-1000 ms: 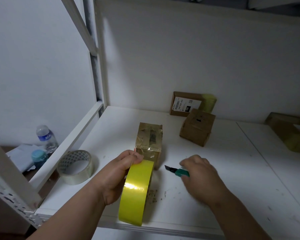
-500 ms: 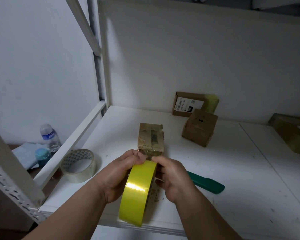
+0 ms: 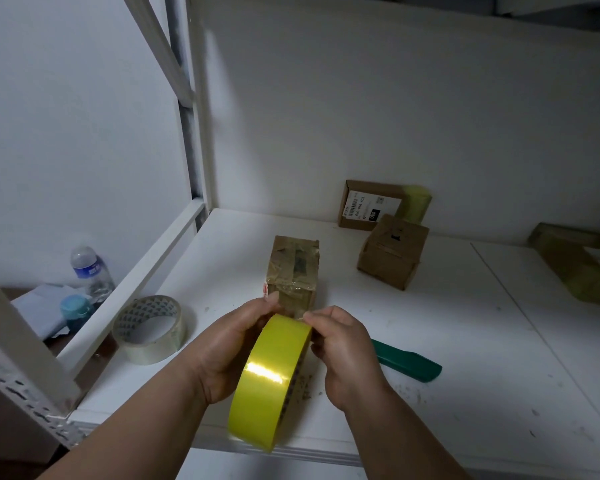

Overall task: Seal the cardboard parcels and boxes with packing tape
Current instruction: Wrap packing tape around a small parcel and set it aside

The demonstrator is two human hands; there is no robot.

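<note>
A large roll of yellow packing tape stands on edge between the left hand and right hand, which grip it. Just beyond the fingertips lies a small tape-wrapped cardboard parcel; farther right sits another brown box.

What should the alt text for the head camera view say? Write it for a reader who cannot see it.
Two hands hold an upright yellow tape roll over a white shelf: the left hand grips it, the right hand pinches at its top edge. Just behind stands a taped cardboard parcel, with a clear tape roll to the left and a green cutter to the right.
</note>
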